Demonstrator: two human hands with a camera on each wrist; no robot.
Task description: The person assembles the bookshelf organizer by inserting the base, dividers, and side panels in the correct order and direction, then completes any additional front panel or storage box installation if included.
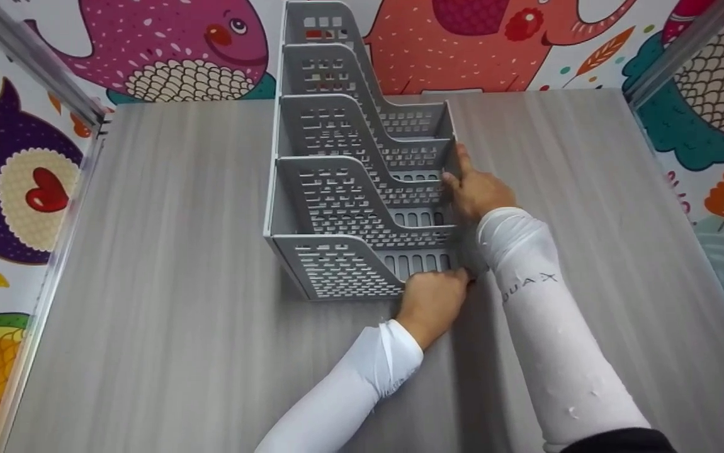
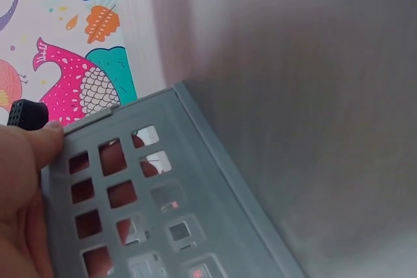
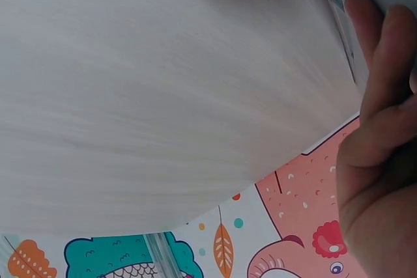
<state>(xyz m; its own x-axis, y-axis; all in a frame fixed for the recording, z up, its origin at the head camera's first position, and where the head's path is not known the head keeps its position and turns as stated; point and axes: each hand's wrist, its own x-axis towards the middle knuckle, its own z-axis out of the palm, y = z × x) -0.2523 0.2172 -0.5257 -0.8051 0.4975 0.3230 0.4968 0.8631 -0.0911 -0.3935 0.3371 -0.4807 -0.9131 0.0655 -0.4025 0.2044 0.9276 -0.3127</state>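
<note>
A grey plastic file organizer with several upright, perforated dividers stands on the table, its low side toward the right. My left hand grips its near right corner. In the left wrist view the left thumb lies at the edge of a perforated panel, and fingers show through the holes behind it. Farther back, my right hand holds the low right side, thumb over the top edge and index finger along the outside. In the right wrist view the right fingers lie against the outer wall.
The organizer stands on a grey wood-grain table. Printed walls with cartoon animals rise at the back and both sides, joined by metal corner posts. The organizer's far end stands close to the back wall.
</note>
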